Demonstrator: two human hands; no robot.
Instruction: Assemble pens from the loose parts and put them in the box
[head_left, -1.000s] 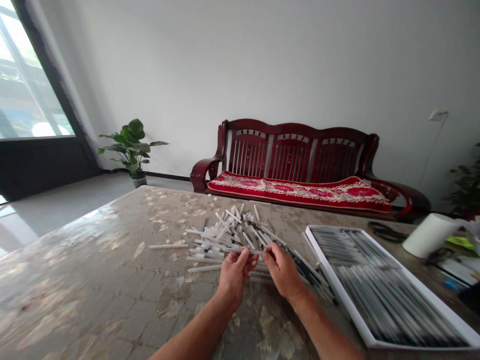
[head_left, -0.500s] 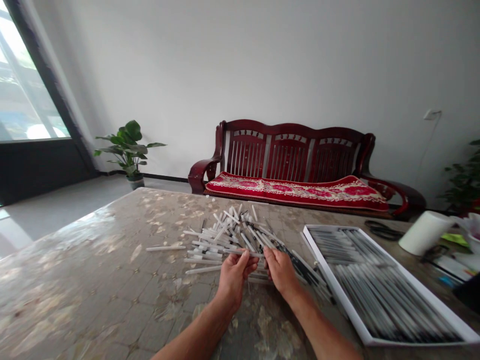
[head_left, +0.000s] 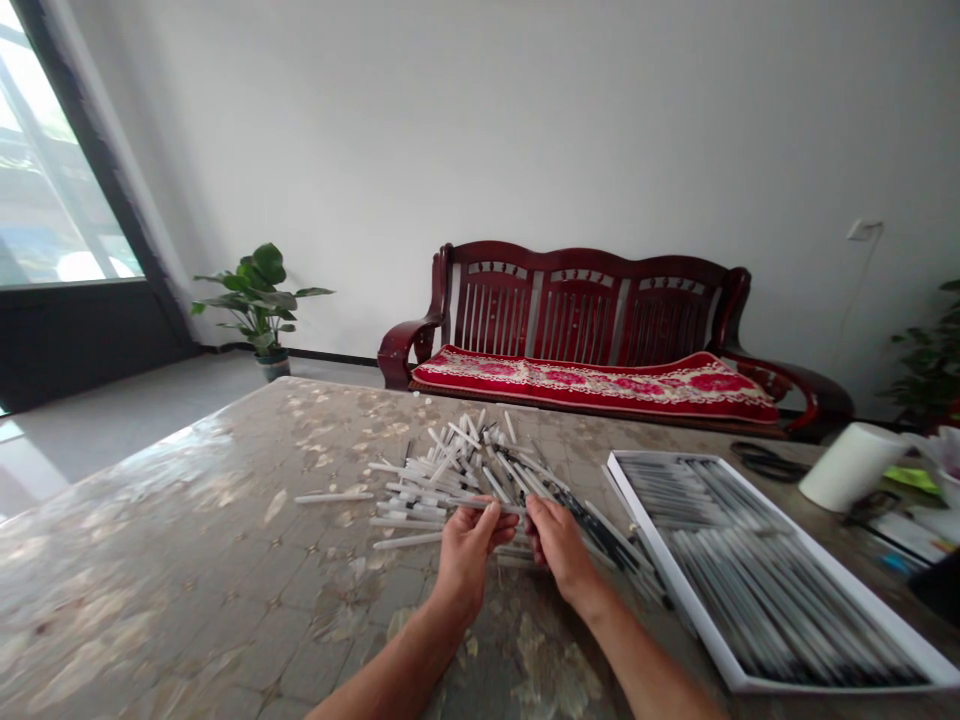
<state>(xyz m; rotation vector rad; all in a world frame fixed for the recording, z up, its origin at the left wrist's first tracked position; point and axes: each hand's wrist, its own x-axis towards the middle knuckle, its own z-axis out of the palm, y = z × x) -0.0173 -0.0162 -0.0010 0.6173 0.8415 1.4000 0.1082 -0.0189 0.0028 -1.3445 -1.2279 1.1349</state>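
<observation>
Between my two hands a slim pale pen [head_left: 506,508] lies level, just in front of a heap. My left hand [head_left: 468,545] pinches its left part between thumb and fingers. The fingers of my right hand [head_left: 556,540] close round its right end, which they partly hide. Beyond and beside my hands spreads a loose pile of white and clear pens [head_left: 435,475], some with dark parts. A single white pen [head_left: 334,498] lies apart on the left. To the right, a white shallow box [head_left: 720,655] holds many pens in rows, blurred in this view.
The table [head_left: 187,600] has a patterned covering. Right of the box are a white roll [head_left: 851,467], a coiled black cable [head_left: 769,460] and some clutter. Behind the table stand a dark red wooden bench [head_left: 577,310] and a potted plant [head_left: 259,295].
My hands stay nearly where they were, both on the pen. My right hand has shifted very slightly left along its end. The pile and box look unchanged.
</observation>
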